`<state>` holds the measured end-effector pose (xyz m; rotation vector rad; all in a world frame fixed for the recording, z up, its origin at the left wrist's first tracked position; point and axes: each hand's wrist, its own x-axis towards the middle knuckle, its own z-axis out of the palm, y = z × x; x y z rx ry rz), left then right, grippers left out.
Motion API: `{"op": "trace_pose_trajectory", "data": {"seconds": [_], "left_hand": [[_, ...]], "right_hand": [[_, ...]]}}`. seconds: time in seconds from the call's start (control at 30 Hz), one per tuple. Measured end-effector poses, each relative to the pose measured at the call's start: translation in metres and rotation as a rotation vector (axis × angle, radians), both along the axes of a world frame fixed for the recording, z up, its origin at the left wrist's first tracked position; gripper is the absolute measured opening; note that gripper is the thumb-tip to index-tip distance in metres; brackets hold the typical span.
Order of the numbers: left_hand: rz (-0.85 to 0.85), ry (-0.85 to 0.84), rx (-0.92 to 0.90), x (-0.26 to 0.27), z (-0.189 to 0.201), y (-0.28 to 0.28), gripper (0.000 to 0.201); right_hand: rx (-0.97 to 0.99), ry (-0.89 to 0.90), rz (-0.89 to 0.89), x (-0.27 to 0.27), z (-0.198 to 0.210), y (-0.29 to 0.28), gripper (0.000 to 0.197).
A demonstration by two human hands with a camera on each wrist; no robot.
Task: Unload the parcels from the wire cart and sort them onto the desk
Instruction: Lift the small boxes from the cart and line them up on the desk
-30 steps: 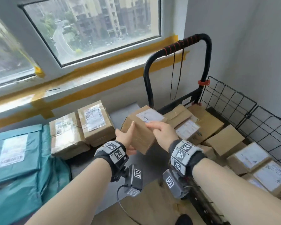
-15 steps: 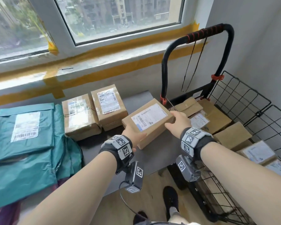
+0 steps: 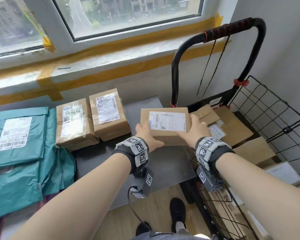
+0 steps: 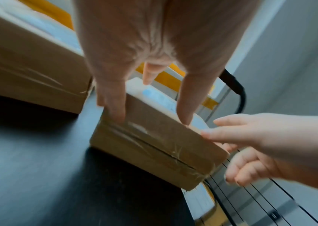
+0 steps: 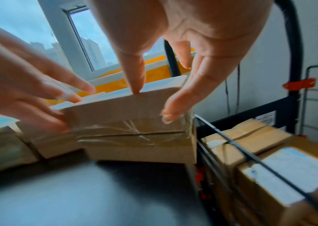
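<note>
Gripping a cardboard parcel (image 3: 164, 126), seemingly resting on the dark desk (image 3: 163, 163) under the window (image 3: 128, 16), both hands.

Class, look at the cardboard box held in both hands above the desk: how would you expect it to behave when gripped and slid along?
The cardboard box probably stays stiff: its edges look straight under the left hand and right hand. Its taped seam may feel slippery. Its flat, low shape makes tipping or rolling on the desk unlikely.

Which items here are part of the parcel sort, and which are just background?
In play:
- held box, left hand and right hand on its ends
- two boxes on the desk
- teal mailers
- wire cart with remaining boxes

Background:
- window
- yellow tape
</note>
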<state>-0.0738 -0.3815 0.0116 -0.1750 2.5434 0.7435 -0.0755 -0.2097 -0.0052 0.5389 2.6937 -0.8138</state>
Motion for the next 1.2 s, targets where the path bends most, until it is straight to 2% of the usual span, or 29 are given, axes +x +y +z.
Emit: {"op": "trace_pose_trajectory", "data": {"seconds": [0.1, 0.2, 0.27, 0.4, 0.47, 0.57, 0.63, 0.77, 0.87, 0.97, 1.2], "left_hand": [[0.019, 0.068, -0.005, -0.013, 0.004, -0.004, 0.081], [-0.054, 0.085, -0.083, -0.023, 0.004, -0.010, 0.067], [-0.100, 0.093, -0.150, -0.028, 0.004, -0.016, 0.060], [-0.107, 0.265, -0.243, -0.036, 0.001, -0.038, 0.059], [-0.101, 0.312, -0.345, -0.040, -0.001, -0.052, 0.062], [-0.118, 0.166, -0.545, -0.042, -0.008, -0.077, 0.077], [-0.149, 0.090, -0.608, -0.038, -0.015, -0.091, 0.081], [-0.212, 0.073, -0.678, -0.025, -0.022, -0.102, 0.085], [-0.201, 0.068, -0.679, -0.023, -0.024, -0.104, 0.084], [-0.204, 0.059, -0.667, -0.022, -0.023, -0.109, 0.081], [-0.179, 0.068, -0.609, -0.021, -0.023, -0.127, 0.076]], "right_hand": [[-0.057, 0.003, 0.087, -0.006, -0.005, -0.013, 0.096], [0.097, 0.028, 0.136, -0.016, -0.004, -0.022, 0.099], [0.181, 0.048, 0.189, -0.031, -0.005, -0.022, 0.112], [0.160, -0.071, 0.354, -0.061, -0.008, -0.019, 0.131], [0.168, -0.075, 0.356, -0.067, -0.007, -0.025, 0.133], [0.231, -0.043, 0.244, -0.066, -0.006, -0.046, 0.128], [0.279, -0.044, 0.194, -0.066, -0.006, -0.063, 0.124], [0.219, -0.078, 0.202, -0.078, -0.003, -0.087, 0.105], [0.174, -0.064, 0.264, -0.089, -0.004, -0.102, 0.089], [0.138, -0.048, 0.305, -0.096, -0.006, -0.117, 0.081], [0.087, -0.007, 0.348, -0.112, -0.010, -0.128, 0.082]]}}
